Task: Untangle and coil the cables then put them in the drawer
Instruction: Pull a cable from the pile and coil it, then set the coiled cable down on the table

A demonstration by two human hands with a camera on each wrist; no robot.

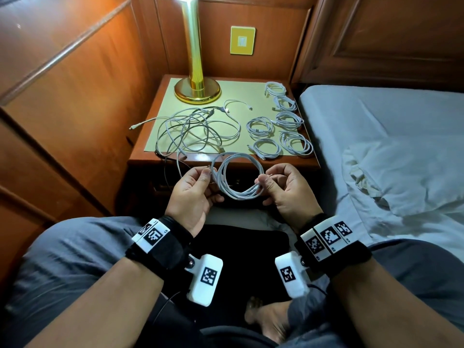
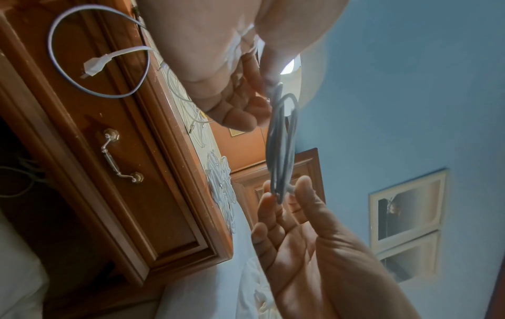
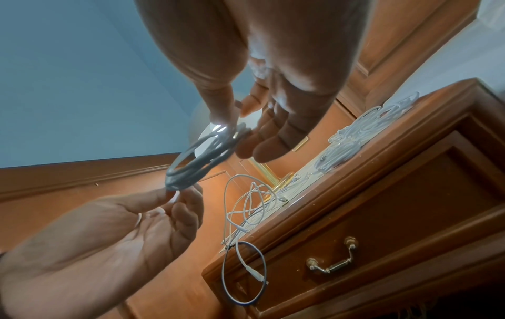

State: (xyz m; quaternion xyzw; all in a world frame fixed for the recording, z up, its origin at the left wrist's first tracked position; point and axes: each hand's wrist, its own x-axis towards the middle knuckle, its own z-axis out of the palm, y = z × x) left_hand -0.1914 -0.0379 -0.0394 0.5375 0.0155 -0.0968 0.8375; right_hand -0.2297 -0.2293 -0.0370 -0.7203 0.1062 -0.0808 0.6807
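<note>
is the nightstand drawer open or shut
Shut: the drawer front sits flush in the nightstand frame, handle untouched.

In the head view the lamp [image 1: 192, 59] is cut off by the top edge, the coiled cable [image 1: 236, 177] is partly hidden behind the fingers [image 1: 263, 183], and the plugs in the tangled cables [image 1: 193, 131] on the bench [image 1: 253, 96] are too small to identify.

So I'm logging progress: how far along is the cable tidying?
Done: six white coiled cables lie on the wooden nightstand. In hand: left hand and right hand pinch another white coil. Left: the tangled pile of pale cables, and nothing is seen in the shut drawer.
</note>
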